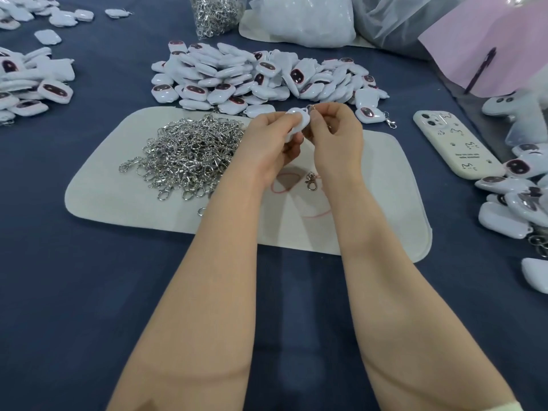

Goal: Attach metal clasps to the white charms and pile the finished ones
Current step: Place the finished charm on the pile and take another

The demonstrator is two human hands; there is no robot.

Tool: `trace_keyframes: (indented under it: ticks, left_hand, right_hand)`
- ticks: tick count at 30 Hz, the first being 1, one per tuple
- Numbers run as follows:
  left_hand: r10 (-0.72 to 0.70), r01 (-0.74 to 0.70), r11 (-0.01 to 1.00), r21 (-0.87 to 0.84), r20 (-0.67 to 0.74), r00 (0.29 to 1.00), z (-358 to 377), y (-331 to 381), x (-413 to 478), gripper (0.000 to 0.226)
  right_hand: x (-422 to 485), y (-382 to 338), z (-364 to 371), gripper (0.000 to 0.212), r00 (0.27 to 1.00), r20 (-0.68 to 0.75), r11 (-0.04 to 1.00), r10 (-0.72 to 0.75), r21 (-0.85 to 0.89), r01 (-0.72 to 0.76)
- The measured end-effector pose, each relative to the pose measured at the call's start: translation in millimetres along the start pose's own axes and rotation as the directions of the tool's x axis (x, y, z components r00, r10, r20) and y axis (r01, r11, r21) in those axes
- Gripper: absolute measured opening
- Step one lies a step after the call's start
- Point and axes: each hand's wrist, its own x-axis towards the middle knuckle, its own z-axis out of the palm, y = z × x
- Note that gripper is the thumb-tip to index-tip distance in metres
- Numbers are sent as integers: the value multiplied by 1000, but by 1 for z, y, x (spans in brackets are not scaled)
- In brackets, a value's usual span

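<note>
Head camera: my left hand (pixel 267 143) grips a smooth, rounded white charm (pixel 298 121) above the pale felt mat (pixel 385 203). My right hand (pixel 335 134) pinches a small shiny metal clasp (pixel 311 108) at its top edge. A tangled heap of silver clasps (pixel 189 152) lies just left of my hands, and glossy charms (pixel 252 75) are piled behind.

Blue-clothed table (pixel 74 292), white mat (pixel 370 209) (clasps (pixel 189 152) heaped on it), charm piles (pixel 237 75), phone (pixel 453 143)

White charms (pixel 261 75), navy tablecloth (pixel 89 292)
</note>
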Motion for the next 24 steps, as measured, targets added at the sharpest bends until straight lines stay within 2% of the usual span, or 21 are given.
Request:
trace_keyframes:
  ticks: [5,8,10,12,14,16,17,18,20,22,24]
  left_hand:
    - [8,-8,1000,0,-78,997,-2,-1,1,13]
    - [158,-131,974,184,-139,978,-2,-1,0,8]
    - [330,-254,862,439,-106,938,-2,1,0,13]
    - [469,-362,657,661,17,883,-3,3,-2,19]
    - [520,-415,448,792,146,841,-4,4,-3,21]
    - [516,-423,347,837,207,831,-5,5,-2,21]
    - [516,-418,347,840,201,833,-5,5,-1,21]
    - [516,-408,392,825,170,840,-5,4,0,21]
    - [466,-351,614,707,34,884,-2,4,2,20]
    - [299,-224,867,445,-104,949,1,2,1,13]
    - [99,-72,983,167,-159,982,2,1,1,5]
  right_hand:
    - [-2,2,0,10,983,-51,965,-177,-205,163]
    - [-2,3,0,12,974,-21,925,-226,-318,208]
    - [-1,4,0,13,975,22,898,-220,-387,211]
    - [-1,5,-1,14,978,67,873,-197,-443,206]
    - [-1,7,-3,15,976,118,843,-185,-491,219]
    - [-2,8,-4,17,974,149,842,-173,-490,224]
    - [-2,8,-3,17,975,151,857,-160,-468,213]
    - [-2,8,-3,17,980,146,880,-139,-435,189]
    - [-1,7,-2,21,987,140,919,-80,-373,127]
    - [0,7,0,23,990,135,940,-52,-328,94]
    - [1,7,-1,19,991,119,949,-55,-301,89]
